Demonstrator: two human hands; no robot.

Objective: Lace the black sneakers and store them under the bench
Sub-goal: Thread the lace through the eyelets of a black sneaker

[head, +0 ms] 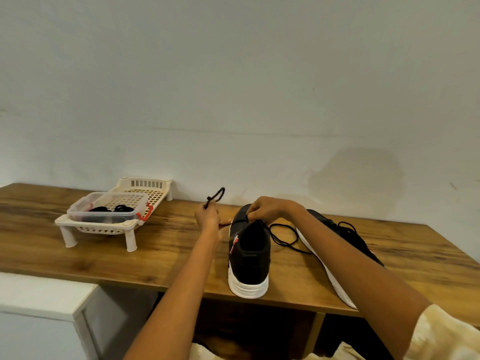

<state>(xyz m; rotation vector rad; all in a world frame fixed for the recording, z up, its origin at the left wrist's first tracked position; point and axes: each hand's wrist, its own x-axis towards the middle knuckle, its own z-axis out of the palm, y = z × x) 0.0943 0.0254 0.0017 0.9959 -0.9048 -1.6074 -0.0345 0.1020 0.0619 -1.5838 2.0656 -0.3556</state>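
A black sneaker [248, 258] with a thick white sole stands upright on the wooden counter [161, 255], heel toward the camera, near the front edge. It has a small red and white mark on its left side. The left hand [209, 216] pinches a black lace [215, 197] with its fingers closed on it, and the lace end loops up above the hand. The right hand [267, 209] has its fingers curled on the lace at the top of the shoe. More lace lies loose on the counter just right of the shoe. The second sneaker [337, 245] lies on its side to the right, partly hidden behind the right arm. At the left, a clear box [104, 207] sits in a white rack [109, 224]; the dark things inside are hard to make out.
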